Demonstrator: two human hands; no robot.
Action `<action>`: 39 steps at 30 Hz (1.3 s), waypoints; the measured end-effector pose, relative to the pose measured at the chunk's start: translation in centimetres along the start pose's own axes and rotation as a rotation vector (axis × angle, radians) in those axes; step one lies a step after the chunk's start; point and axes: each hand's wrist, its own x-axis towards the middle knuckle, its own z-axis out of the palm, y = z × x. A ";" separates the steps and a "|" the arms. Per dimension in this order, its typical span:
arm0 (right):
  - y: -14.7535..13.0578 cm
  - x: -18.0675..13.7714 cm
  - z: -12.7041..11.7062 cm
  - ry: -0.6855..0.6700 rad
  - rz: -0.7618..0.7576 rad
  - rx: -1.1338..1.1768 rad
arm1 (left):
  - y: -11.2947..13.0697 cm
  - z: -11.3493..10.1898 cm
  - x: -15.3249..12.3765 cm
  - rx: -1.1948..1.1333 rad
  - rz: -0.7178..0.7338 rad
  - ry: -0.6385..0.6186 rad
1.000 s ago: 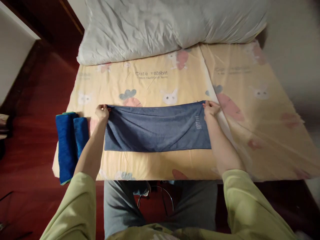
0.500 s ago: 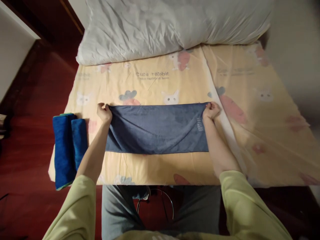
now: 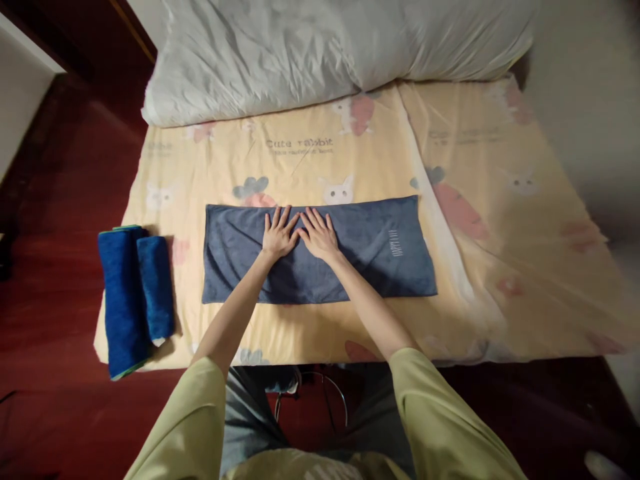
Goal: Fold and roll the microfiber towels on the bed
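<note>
A grey-blue towel lies spread lengthwise across the bed, with pale lettering near its right end and a few soft creases. My left hand rests palm down on its upper middle, fingers spread. Close beside it, thumbs nearly touching, my right hand also lies flat on the cloth with fingers apart. Neither hand grips anything. The towel's corners lie loose on the sheet.
Two bright blue rolled towels, a longer roll and a shorter roll, lie at the bed's left edge. A yellow rabbit-print sheet covers the bed. A bulky whitish quilt sits along the far side. Below is a dark red floor.
Both hands have let go of the towel's upper corners and moved inward to its middle, where they now lie flat. The towel has settled flatter on the sheet.
</note>
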 end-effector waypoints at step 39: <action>17.6 -27.1 -14.7 0.332 0.884 0.616 | -7.2 -11.7 -25.5 -0.554 -1.011 0.198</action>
